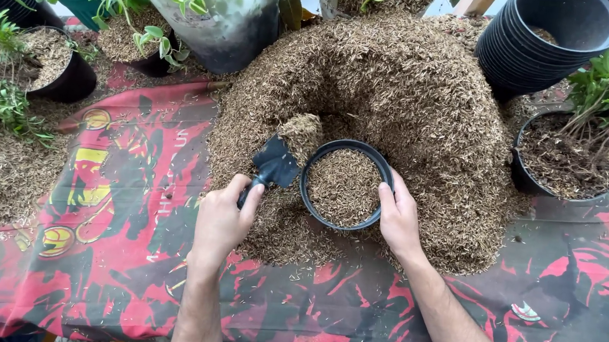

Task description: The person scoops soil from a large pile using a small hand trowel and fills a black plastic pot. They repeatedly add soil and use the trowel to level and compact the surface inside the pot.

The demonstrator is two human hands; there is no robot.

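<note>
I see a table [119,265] under a red and black printed cloth, potted plants [48,60] at its left and back, a big heap of dry husk mix [410,93] in the middle, stacked black pots [549,38] at right. My left hand [221,219] reaches forward, grip clamped on a small black trowel [274,163] loaded with mix, tilted beside the pot's rim. My right hand [399,217] clasps the right rim of the black pot [346,185], half full, set in the heap.

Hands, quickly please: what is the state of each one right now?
Left hand: closed on the handle of a small black trowel loaded with husks.
Right hand: holding the rim of the black pot, thumb on the edge.
</note>
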